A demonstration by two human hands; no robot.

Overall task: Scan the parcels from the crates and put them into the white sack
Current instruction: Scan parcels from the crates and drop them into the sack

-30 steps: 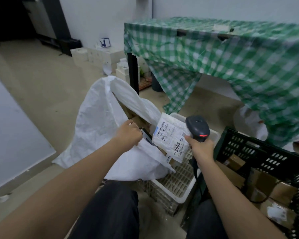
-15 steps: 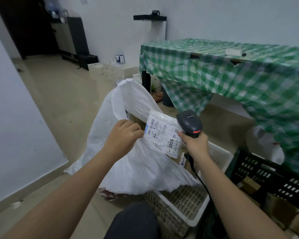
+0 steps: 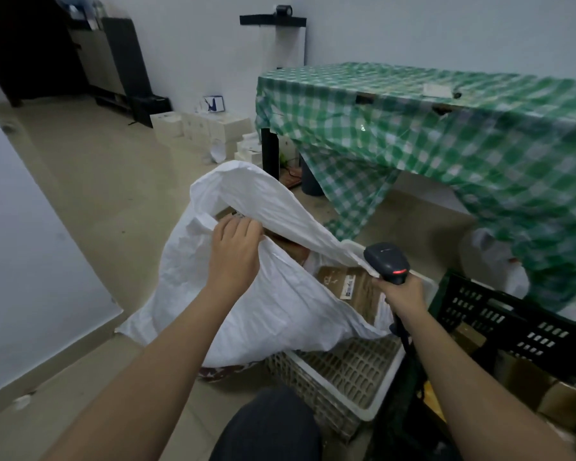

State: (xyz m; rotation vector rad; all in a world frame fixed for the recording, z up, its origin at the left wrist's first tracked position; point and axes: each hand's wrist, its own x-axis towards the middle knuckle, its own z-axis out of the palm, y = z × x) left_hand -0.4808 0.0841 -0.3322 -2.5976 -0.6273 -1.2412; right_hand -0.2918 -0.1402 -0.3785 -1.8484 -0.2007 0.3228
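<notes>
The labelled white packet that the left hand (image 3: 235,251) held up to the scanner (image 3: 387,262) half a second ago is gone from view, and its fingers now pinch the crinkled woven rim of the white sack (image 3: 273,307). The right hand (image 3: 401,292) grasps the black scanner (red light glowing) above a flat brown cardboard parcel (image 3: 359,291) lying in the sack's mouth, over the slotted white crate (image 3: 343,377).

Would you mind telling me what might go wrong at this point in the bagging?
The left hand alone holds the white sack open by its near rim; if the grip slips, the limp mouth may fold shut over the parcels inside. The scanner, gripped in the right hand, sits right at the sack's edge, and its cable hangs beside the white crate, so it could snag on the next reach toward the black crate.
</notes>
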